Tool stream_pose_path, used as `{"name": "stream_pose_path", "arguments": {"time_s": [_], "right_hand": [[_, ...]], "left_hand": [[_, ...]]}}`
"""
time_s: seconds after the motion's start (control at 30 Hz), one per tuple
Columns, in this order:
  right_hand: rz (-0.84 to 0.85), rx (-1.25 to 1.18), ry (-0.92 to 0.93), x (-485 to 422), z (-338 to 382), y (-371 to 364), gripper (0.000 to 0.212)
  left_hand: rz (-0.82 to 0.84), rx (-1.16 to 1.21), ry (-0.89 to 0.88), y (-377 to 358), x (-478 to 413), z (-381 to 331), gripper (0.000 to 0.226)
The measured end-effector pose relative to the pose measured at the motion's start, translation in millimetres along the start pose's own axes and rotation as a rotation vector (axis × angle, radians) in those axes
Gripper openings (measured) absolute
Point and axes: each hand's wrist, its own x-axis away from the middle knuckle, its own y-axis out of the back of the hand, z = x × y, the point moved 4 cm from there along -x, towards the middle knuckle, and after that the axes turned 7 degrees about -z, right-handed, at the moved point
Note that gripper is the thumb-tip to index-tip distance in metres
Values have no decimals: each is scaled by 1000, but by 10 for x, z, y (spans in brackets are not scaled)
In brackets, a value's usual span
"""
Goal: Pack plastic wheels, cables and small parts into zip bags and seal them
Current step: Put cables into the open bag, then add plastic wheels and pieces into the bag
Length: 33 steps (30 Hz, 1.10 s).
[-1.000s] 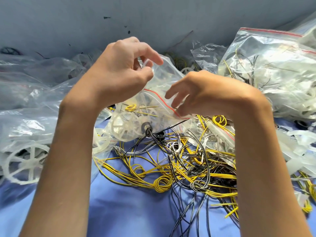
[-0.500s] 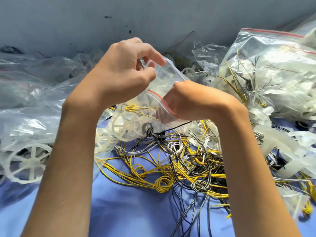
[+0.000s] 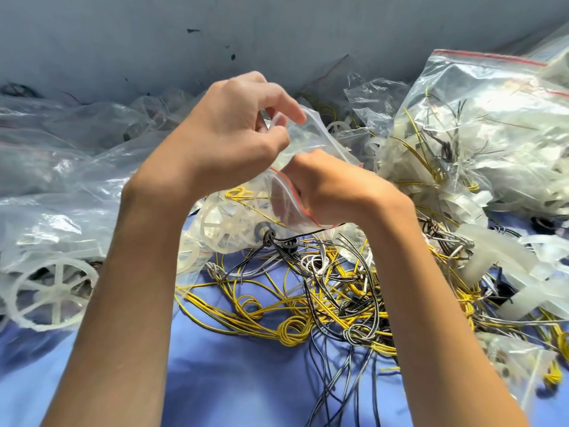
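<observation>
A small clear zip bag (image 3: 311, 140) with a red line at its mouth is held up in the middle of the view. My left hand (image 3: 228, 134) pinches its upper rim between thumb and fingers. My right hand (image 3: 332, 189) is pushed into the bag's mouth, its fingers hidden inside the plastic. A white spoked plastic wheel (image 3: 228, 223) and yellow wire show through the bag's lower part. Below lies a tangle of yellow, black and grey cables (image 3: 323, 303) on the blue cloth (image 3: 246, 380).
A large filled zip bag (image 3: 480, 124) of white parts stands at the right. Loose white plastic pieces (image 3: 492, 260) lie beside it. More clear bags with a spoked wheel (image 3: 49, 294) lie at the left. A grey wall (image 3: 277, 32) closes the back.
My right hand has gone from beside the bag into its mouth, fingers now covered by plastic. The left hand keeps its pinch on the rim. The view shifted slightly.
</observation>
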Motion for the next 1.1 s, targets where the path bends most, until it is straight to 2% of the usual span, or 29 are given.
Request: {"name": "stream_pose_path", "arguments": {"time_s": [0.1, 0.2, 0.27, 0.3, 0.37, 0.43, 0.5, 0.53, 0.57, 0.6, 0.67, 0.73, 0.8, 1.0, 1.1], "right_hand": [[-65, -1, 16, -29, 7, -21, 30], [-39, -50, 37, -31, 9, -52, 35], [-11, -69, 49, -21, -11, -14, 30], [-51, -106, 46, -18, -32, 46, 24], [-269, -269, 1, 6, -86, 240, 20], [-589, -406, -52, 47, -169, 429, 19], [-861, -371, -148, 97, -277, 549, 21], [-917, -326, -212, 107, -337, 568, 22], [-887, -272, -275, 102, -398, 556, 23], [-767, -213, -320, 85, -458, 509, 23], [-334, -102, -366, 59, -520, 310, 23], [106, -4, -319, 77, -503, 69, 12], [345, 53, -261, 94, -433, -122, 14], [374, 82, -279, 52, -425, -250, 35], [175, -7, -298, 48, -463, -93, 32]], "left_hand": [[3, -9, -6, -10, -3, 0, 29], [12, -5, -9, -27, -4, 2, 29], [4, -6, -3, -20, -8, 23, 28], [-9, -10, 7, -7, -10, 42, 28], [-47, -23, 42, 36, -17, 89, 26], [-83, -63, 86, 87, -27, 150, 26], [-83, -131, 136, 113, -41, 229, 26], [-69, -167, 169, 111, -49, 273, 26], [-48, -199, 207, 106, -54, 319, 27], [-20, -228, 244, 93, -57, 362, 29], [52, -279, 304, 57, -48, 446, 38], [126, -316, 352, 16, -33, 524, 48], [173, -347, 382, -13, -20, 583, 54], [196, -385, 437, 6, -2, 683, 50], [199, -389, 454, 20, -5, 710, 54]]}}
